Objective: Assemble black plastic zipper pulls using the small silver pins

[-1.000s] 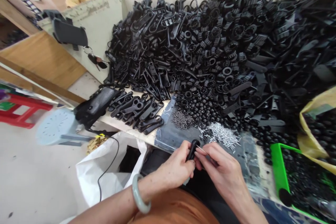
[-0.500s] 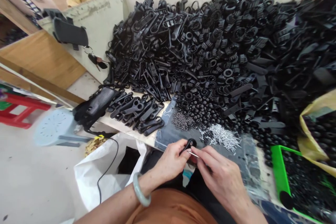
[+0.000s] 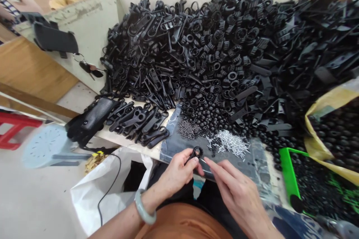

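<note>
My left hand point(image 3: 177, 171) is closed on a small black plastic arm point(image 3: 194, 154) with a ring end, held at the bench's near edge. My right hand point(image 3: 230, 186) pinches a thin metal pin point(image 3: 203, 161) whose tip is at that part. Both hands hover over a dark plastic sheet point(image 3: 179, 142). Just beyond lie a heap of silver pins point(image 3: 228, 143), a small heap of dark springs point(image 3: 188, 130) and black round caps point(image 3: 209, 115). A row of assembled black arms point(image 3: 140, 123) lies to the left.
A huge pile of black plastic parts point(image 3: 224, 44) fills the bench up to a board wall point(image 3: 84, 33). A green tray point(image 3: 286, 171) and a yellow bag point(image 3: 316, 145) of black pieces sit right. A white bag point(image 3: 95, 194), a cable and a grey stool point(image 3: 45, 149) are lower left.
The black part tilted from upright to lying with its ring end forward, and my hands drifted slightly left; the pin's tip now meets the part. The camera view shifted right.
</note>
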Demonstrator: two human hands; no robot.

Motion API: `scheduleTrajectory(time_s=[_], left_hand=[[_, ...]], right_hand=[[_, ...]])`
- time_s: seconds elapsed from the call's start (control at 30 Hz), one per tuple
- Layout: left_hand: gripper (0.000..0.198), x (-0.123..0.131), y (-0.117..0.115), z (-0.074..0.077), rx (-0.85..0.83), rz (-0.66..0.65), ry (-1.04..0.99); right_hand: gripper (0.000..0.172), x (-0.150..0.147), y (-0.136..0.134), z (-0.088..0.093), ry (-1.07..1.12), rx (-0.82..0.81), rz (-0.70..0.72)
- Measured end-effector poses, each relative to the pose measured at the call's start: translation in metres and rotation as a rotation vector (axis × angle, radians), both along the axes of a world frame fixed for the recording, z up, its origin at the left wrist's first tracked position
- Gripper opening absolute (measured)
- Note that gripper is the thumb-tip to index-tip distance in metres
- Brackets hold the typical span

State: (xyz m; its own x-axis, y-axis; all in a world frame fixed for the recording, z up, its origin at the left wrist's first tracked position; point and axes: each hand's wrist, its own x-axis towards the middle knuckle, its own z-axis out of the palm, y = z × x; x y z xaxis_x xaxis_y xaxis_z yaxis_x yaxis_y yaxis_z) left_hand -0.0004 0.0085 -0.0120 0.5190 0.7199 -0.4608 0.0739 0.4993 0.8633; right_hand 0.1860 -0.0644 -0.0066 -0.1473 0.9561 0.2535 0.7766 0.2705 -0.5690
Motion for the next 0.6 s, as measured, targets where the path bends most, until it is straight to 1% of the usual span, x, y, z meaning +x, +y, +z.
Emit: scheduleTrajectory(time_s=[0.13, 0.33, 0.6], left_hand=[[0.025, 0.001, 0.000, 0.000, -0.001, -0.002, 0.012], [0.028, 0.001, -0.003, -0.004, 0.011, 0.009, 0.012], [0.035, 0.004, -0.007, -0.010, -0.035, 0.082, 0.023]], right_hand=[[0.038, -0.006, 0.003, -0.005, -0.059, 0.043, -0.032], [0.042, -0.009, 0.004, -0.003, -0.171, 0.073, -0.024], [0.042, -0.019, 0.002, -0.010, -0.301, 0.071, -0.052]])
